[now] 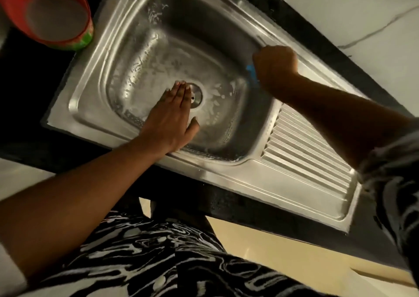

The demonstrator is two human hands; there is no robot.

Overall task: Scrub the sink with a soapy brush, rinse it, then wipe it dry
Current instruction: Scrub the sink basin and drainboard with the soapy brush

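Right hand [275,66] grips a mostly hidden blue brush [252,72] at the soapy steel sink [222,174] wall; left hand [172,119] is flat, fingers straight, over the basin.

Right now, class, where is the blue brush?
Head view: the blue brush is gripped by the right hand against the right wall of the sink, right of the drain.

Right hand [275,66] grips blue brush [252,72] in soapy sink [238,172]; left hand [173,113] flat.

- Black countertop [34,115] left of the left hand [172,119].
- White marble wall [340,8], grey veins, beyond the right hand [275,66].
- Cream floor [260,240] nearer than both hands.
- Dim, warm light.
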